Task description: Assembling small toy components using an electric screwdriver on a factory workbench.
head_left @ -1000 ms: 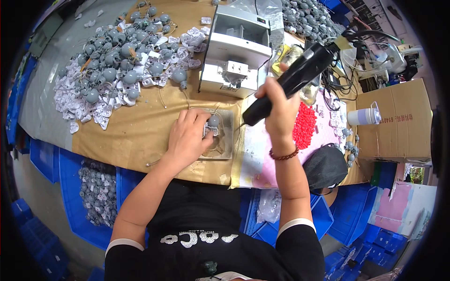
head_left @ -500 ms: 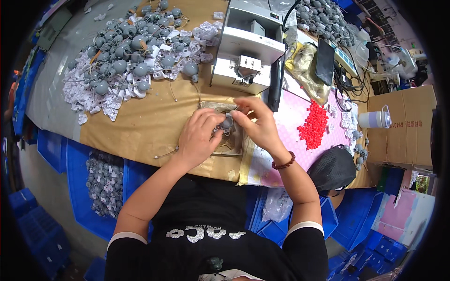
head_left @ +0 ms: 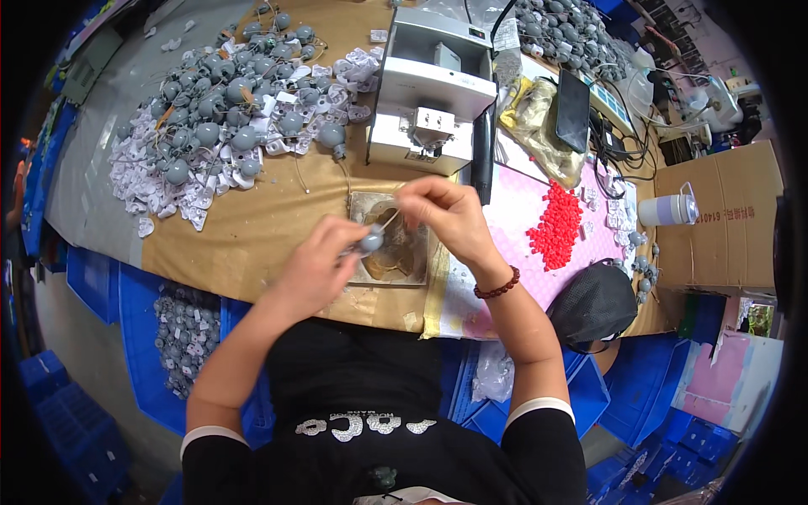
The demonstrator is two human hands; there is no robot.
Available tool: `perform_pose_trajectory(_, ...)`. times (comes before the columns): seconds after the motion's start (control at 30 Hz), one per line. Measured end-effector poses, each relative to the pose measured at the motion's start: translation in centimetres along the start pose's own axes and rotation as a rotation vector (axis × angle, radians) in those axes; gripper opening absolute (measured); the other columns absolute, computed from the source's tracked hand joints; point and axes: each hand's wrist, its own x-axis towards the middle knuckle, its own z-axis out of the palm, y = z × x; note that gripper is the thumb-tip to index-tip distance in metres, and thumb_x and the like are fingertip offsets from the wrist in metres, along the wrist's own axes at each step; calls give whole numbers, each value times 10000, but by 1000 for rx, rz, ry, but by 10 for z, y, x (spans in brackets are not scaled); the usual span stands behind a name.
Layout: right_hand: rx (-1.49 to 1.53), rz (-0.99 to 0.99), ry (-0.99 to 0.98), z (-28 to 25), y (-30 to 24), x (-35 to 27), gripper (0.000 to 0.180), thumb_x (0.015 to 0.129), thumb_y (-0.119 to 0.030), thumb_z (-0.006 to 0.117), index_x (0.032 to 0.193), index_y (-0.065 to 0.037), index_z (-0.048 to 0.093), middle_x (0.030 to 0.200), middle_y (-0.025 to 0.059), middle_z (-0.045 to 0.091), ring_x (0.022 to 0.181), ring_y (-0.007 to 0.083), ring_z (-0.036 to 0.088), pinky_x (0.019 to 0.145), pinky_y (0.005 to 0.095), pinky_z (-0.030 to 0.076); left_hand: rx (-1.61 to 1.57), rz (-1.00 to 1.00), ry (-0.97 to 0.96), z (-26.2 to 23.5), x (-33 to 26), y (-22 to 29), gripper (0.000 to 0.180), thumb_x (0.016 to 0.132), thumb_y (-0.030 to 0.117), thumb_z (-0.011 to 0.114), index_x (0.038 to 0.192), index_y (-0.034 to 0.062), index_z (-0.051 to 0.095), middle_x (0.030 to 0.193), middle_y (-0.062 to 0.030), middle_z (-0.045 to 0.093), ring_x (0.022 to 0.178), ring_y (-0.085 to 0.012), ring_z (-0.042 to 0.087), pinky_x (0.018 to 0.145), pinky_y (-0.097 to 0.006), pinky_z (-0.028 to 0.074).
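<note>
My left hand (head_left: pixel 310 268) is closed around a small grey ball-shaped part (head_left: pixel 371 240), which looks like one of the grey bulb-like pieces in the pile. From it a thin pale wire (head_left: pixel 390 220) runs up toward my right hand (head_left: pixel 452 215), where thumb and fingertips pinch its end. Both hands hover at the square metal plate (head_left: pixel 360 205), which has a brown, stained hollow in its middle. Left-hand fingers are slightly smeared by motion. Just beyond the plate, a loose grey ball with a wire (head_left: pixel 332 135) lies on the brown paper.
Beyond the plate stands a metal press-like machine (head_left: pixel 425 151). Grey balls and white plastic pieces (head_left: pixel 227 101) are heaped at the far left. To the right lie red pieces (head_left: pixel 555 229), a phone (head_left: pixel 572 109), a black mesh pouch (head_left: pixel 594 301) and a tumbler (head_left: pixel 665 211).
My left hand has drawn left and toward me with the grey ball, away from the plate's middle. My right hand has shifted slightly left; the wire now shows between my hands.
</note>
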Motion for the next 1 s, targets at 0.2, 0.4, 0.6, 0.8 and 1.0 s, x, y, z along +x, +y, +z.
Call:
perform_pose_trajectory(0.2, -290, 26, -127, -55, -1, -28, 323, 919, -33, 705, 1232, 16, 643, 1077, 60, 704, 984, 124, 666, 900, 284, 543, 391, -450, -696, -153, -102, -17, 390, 786, 22, 695, 1171, 48, 635, 1067, -176, 645, 1014, -378, 618, 870, -447, 506)
perform_pose_trajectory(0.4, -1083, -190, 514, -147, -1, -40, 140, 892, -24, 645, 1019, -10, 701, 973, 152, 704, 882, 292, 676, 805, 361, 539, 694, -389, -326, -179, -124, -32, 374, 765, 55, 721, 1128, 38, 634, 1044, -182, 658, 999, -391, 615, 861, -466, 496)
perform_pose_trajectory(0.6, -1697, -199, 333, -217, 37, -57, 232, 798, 62, 549, 992, -12, 652, 1036, 176, 639, 1066, 384, 574, 904, 449, 486, 760, 138, 37, -98, 16, -56, 298, 791, 35, 684, 1085, 22, 635, 1006, -144, 621, 978, -347, 585, 843, -440, 486)
perform_pose_trajectory(0.8, -1683, -153, 306, -228, 51, -57, 279, 775, 89, 538, 1021, 3, 637, 1061, 194, 626, 1119, 403, 560, 963, 448, 479, 1052, 110, 152, -47, 95, -98, 196, 748, 122, 729, 918, 69, 646, 981, -94, 566, 1011, -283, 545, 767, -412, 468)
perform_pose_trajectory(1.0, -1537, -166, 338, -209, 38, -54, 209, 795, 52, 626, 993, -7, 654, 999, 156, 638, 930, 335, 609, 824, 403, 508, 991, 144, 161, -48, 93, -99, 157, 746, 133, 742, 843, 52, 647, 972, -100, 551, 1026, -298, 534, 798, -425, 458)
